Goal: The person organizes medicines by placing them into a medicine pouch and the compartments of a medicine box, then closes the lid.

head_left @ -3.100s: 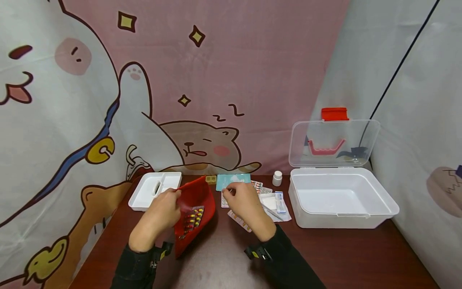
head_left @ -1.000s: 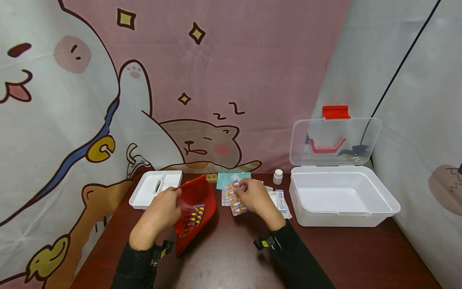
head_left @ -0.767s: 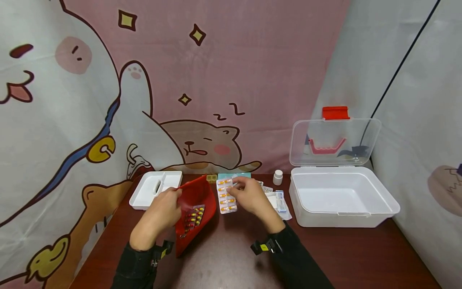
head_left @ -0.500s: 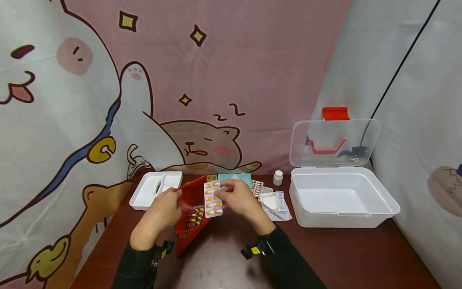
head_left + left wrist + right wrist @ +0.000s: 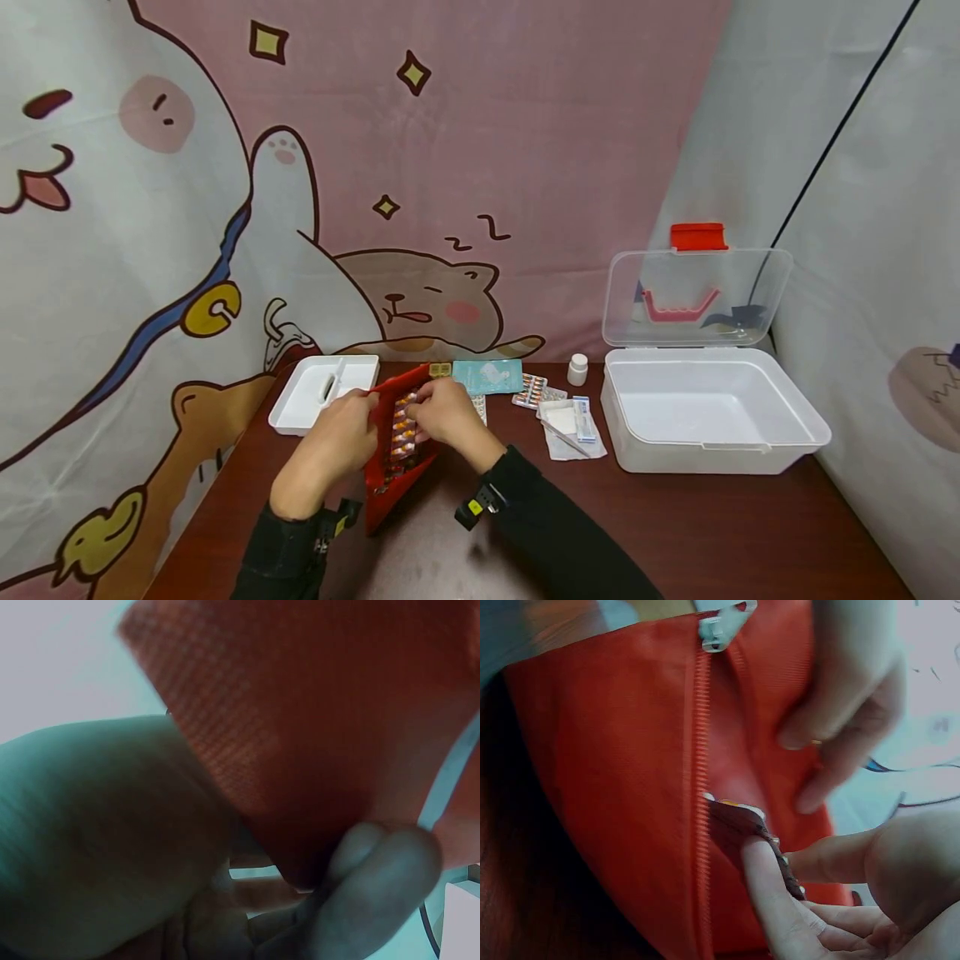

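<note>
A red zippered pouch (image 5: 392,500) stands tilted on the table, its mouth spread apart. My left hand (image 5: 341,440) grips its left edge; in the left wrist view thumb and fingers pinch the red fabric (image 5: 300,735). With thumb and fingers my right hand (image 5: 450,419) pinches a blister pack of orange capsules (image 5: 402,433). The pack is partly inside the pouch mouth, beside the open zipper (image 5: 702,787) in the right wrist view. Its lower end is hidden in the pouch, where the pack of yellow-and-red capsules lay before.
Behind the right hand lie a teal packet (image 5: 487,377) and several blister packs (image 5: 531,390). Tweezers (image 5: 566,442) lie on white packets beside a small white bottle (image 5: 577,369). An open white box (image 5: 712,454) stands right, a white tray (image 5: 288,412) left.
My right hand picked up the orange capsule pack from the table, carried it left and lowered it into the pouch mouth. My left hand keeps its grip on the pouch.
</note>
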### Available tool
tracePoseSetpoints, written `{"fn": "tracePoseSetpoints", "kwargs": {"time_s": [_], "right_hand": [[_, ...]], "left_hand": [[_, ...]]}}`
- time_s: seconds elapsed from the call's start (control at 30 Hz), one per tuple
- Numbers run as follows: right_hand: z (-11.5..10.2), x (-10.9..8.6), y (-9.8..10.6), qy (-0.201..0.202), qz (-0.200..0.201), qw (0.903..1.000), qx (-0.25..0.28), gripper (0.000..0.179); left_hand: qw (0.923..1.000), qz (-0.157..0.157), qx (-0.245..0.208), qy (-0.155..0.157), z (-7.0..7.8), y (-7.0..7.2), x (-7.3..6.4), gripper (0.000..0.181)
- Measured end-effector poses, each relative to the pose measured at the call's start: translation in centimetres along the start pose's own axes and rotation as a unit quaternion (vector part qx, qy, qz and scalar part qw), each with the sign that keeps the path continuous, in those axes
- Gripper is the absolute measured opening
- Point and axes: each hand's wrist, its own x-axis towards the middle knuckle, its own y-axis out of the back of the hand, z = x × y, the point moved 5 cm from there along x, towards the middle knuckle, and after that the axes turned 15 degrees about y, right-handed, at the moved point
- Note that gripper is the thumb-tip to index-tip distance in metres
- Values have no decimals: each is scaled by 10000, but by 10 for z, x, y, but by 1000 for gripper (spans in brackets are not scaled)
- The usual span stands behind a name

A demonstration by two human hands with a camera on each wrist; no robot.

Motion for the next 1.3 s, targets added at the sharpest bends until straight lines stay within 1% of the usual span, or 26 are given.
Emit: {"fn": "tracePoseSetpoints", "kwargs": {"time_s": [0.07,0.13,0.27,0.43,0.5,0.57,0.67,0.73,0.87,0.97,1.07,1.13,1.3], "right_hand": [[1,4,-5,-96,-29,9996,-252,13],[2,7,-8,-190,15,9989,-428,12],[7,10,-9,-364,338,9969,-612,17],[10,13,-8,-302,556,9923,-1061,24],[10,15,-9,-267,631,9890,-1311,24],[10,16,-9,-266,669,9854,-1545,22],[11,18,-9,-242,646,9786,-1936,23],[12,18,-10,-234,555,9757,-2107,25],[12,17,-10,-173,432,9732,-2253,29],[11,15,-10,9,421,9703,-2381,33],[8,11,-10,293,423,9647,-2582,36],[5,8,-10,456,413,9628,-2631,37],[-5,1,-9,802,380,9620,-2583,27]], "left_hand": [[10000,32,2,-6,0,0,1,35],[10000,24,-1,22,-1,0,1,37],[10000,3,-12,60,-1,0,0,44],[9999,150,17,-82,1,3,-1,39],[9997,192,24,-129,1,4,-1,36],[9997,189,23,-139,2,4,-1,37],[9998,148,32,-122,2,3,-1,40],[9998,136,31,-122,1,2,-1,42],[9998,134,30,-134,1,1,-1,41],[9999,100,28,-104,0,1,-1,40],[9999,107,45,-89,0,1,-1,40],[9998,136,62,-107,0,0,-1,40],[9999,124,30,-82,-1,0,0,43]]}}
